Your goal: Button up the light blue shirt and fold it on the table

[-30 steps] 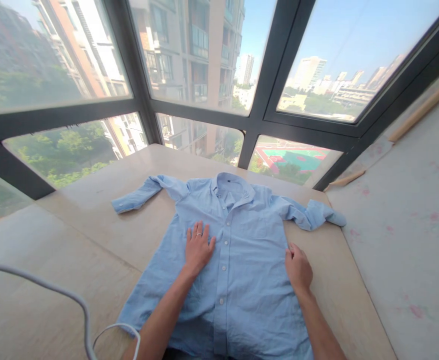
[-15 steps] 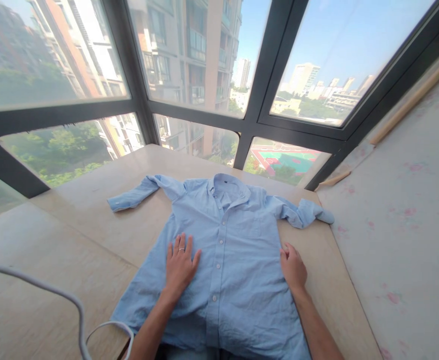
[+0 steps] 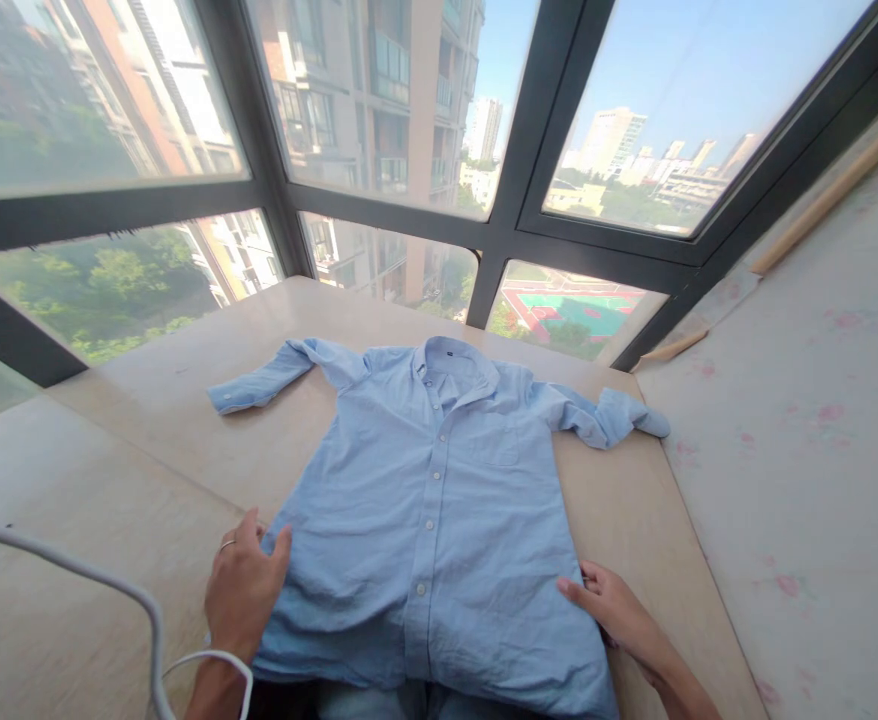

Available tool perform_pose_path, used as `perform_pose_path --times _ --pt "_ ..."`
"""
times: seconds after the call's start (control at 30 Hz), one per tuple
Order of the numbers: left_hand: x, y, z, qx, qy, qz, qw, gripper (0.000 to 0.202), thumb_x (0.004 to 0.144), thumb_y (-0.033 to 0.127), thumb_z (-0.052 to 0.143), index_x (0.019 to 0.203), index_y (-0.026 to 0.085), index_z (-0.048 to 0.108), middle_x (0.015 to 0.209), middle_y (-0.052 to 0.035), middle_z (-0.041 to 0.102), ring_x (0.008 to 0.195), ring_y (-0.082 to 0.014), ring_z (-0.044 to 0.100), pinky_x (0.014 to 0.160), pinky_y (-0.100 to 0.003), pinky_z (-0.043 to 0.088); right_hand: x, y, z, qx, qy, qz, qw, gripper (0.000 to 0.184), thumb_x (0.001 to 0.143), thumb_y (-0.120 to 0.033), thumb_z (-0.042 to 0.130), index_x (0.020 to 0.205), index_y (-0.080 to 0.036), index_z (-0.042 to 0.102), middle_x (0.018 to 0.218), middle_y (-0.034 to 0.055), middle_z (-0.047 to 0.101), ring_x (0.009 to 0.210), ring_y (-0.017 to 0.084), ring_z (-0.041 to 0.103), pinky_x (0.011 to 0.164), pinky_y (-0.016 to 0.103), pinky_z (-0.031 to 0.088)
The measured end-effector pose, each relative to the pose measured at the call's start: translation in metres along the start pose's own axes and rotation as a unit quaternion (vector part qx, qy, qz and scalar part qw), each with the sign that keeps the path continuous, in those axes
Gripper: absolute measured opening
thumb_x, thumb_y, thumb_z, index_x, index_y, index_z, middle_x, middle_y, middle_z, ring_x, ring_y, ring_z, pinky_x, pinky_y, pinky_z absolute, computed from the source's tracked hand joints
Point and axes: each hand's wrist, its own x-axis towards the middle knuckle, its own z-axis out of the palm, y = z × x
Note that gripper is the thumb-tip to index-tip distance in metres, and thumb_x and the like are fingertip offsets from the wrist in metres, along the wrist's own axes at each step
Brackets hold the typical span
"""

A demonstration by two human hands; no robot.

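Note:
A light blue button-up shirt (image 3: 431, 500) lies face up and buttoned on a pale wooden table (image 3: 146, 450), collar toward the window. Its left sleeve stretches out to the left; its right sleeve is bunched near the table's far right corner. My left hand (image 3: 242, 592), with a ring on one finger, rests on the shirt's lower left edge, thumb on the cloth and fingers curled at the hem. My right hand (image 3: 610, 608) sits at the lower right edge, fingers bent against the side seam.
A white cable (image 3: 131, 610) loops across the table's near left corner. Large dark-framed windows (image 3: 514, 130) close off the far side. A flowered pale surface (image 3: 814, 450) adjoins the table on the right, with a wooden rod (image 3: 829, 190) along its far edge.
Both hands slid down the shirt from chest height to its lower edges: the left moved out to the left hem, the right down the right side. The cloth looks smoother.

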Motion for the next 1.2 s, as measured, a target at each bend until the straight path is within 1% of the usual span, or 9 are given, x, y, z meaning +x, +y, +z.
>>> perform_pose_path --times 0.1,0.2,0.3,0.43,0.53,0.7,0.9,1.03,1.2 --pt "0.006 -0.027 -0.006 -0.084 -0.097 -0.036 0.991 0.056 0.080 0.051 0.046 0.120 0.015 0.062 0.099 -0.0131 0.073 0.097 -0.0326 0.068 0.085 -0.041 0.053 -0.015 0.009 0.002 0.025 -0.051 0.004 0.998 0.066 0.064 -0.074 0.067 0.093 -0.015 0.070 0.078 0.0087 0.070 0.062 0.020 0.062 0.058 0.030 0.050" --pt "0.004 -0.054 -0.007 -0.147 -0.151 -0.050 0.976 0.045 0.072 0.050 0.053 0.104 0.020 0.067 0.089 -0.0086 0.075 0.092 -0.0305 0.071 0.080 -0.037 0.053 -0.026 0.023 -0.003 -0.027 -0.067 0.032 0.997 0.064 0.067 -0.074 0.064 0.090 -0.015 0.068 0.066 0.0030 0.063 0.046 0.012 0.047 0.039 0.021 0.031" --pt "-0.005 -0.073 -0.012 -0.157 -0.178 -0.056 0.970 0.050 0.071 0.052 0.054 0.108 0.021 0.065 0.077 -0.0052 0.073 0.080 -0.0294 0.071 0.074 -0.037 0.054 -0.035 0.035 -0.010 -0.078 -0.106 0.053 0.990 0.060 0.060 -0.072 0.069 0.081 -0.016 0.064 0.054 -0.0046 0.048 0.041 0.007 0.034 0.037 0.019 0.023" --pt "-0.018 -0.068 -0.023 -0.044 -0.149 -0.036 0.987 0.061 0.071 0.052 0.053 0.118 0.014 0.061 0.092 -0.0120 0.072 0.088 -0.0333 0.069 0.084 -0.044 0.053 -0.036 0.035 -0.018 -0.150 -0.142 0.084 0.975 0.051 0.057 -0.067 0.070 0.066 -0.019 0.053 0.052 -0.0031 0.051 0.042 0.010 0.046 0.041 0.021 0.028" --pt "-0.023 -0.036 -0.023 0.010 -0.050 0.047 0.998 0.064 0.078 0.053 0.048 0.123 0.010 0.059 0.121 -0.0218 0.064 0.114 -0.0380 0.060 0.098 -0.051 0.048 -0.024 0.017 -0.026 -0.235 -0.060 0.080 0.967 0.048 0.067 -0.068 0.058 0.059 -0.022 0.046 0.052 0.0023 0.058 0.044 0.015 0.053 0.045 0.024 0.033" --pt "-0.023 0.046 0.002 -0.126 0.001 0.196 0.972 0.049 0.087 0.048 0.050 0.122 0.016 0.063 0.132 -0.0159 0.062 0.126 -0.0303 0.055 0.110 -0.047 0.042 0.022 -0.033 -0.023 -0.267 0.163 -0.071 0.947 0.042 0.076 -0.064 0.053 0.075 -0.023 0.061 0.055 0.0003 0.057 0.057 0.020 0.057 0.056 0.029 0.041" --pt "0.019 0.150 0.041 -0.219 -0.039 0.283 0.933 0.034 0.095 0.031 0.046 0.115 0.014 0.067 0.126 -0.0135 0.066 0.125 -0.0233 0.057 0.110 -0.039 0.042 0.101 -0.084 0.019 -0.150 0.109 -0.216 0.959 0.050 0.082 -0.047 0.054 0.123 -0.018 0.056 0.081 0.0006 0.066 0.058 0.016 0.061 0.064 0.030 0.049" --pt "0.064 0.206 0.058 -0.140 -0.084 0.248 0.955 0.037 0.098 0.030 0.042 0.124 0.014 0.061 0.130 -0.0145 0.062 0.118 -0.0207 0.061 0.099 -0.032 0.047 0.144 -0.107 0.029 -0.246 0.175 -0.288 0.909 0.054 0.085 -0.025 0.051 0.138 -0.018 0.047 0.102 0.0054 0.065 0.064 0.015 0.059 0.077 0.033 0.051" --pt "0.104 0.248 0.072 -0.052 -0.154 0.231 0.959 0.047 0.088 0.054 0.056 0.100 0.011 0.068 0.102 -0.0180 0.071 0.097 -0.0285 0.068 0.079 -0.033 0.050 0.179 -0.128 0.026 -0.365 0.205 -0.337 0.843 0.048 0.090 -0.017 0.051 0.138 -0.021 0.051 0.106 0.0082 0.063 0.081 0.019 0.063 0.074 0.030 0.050"
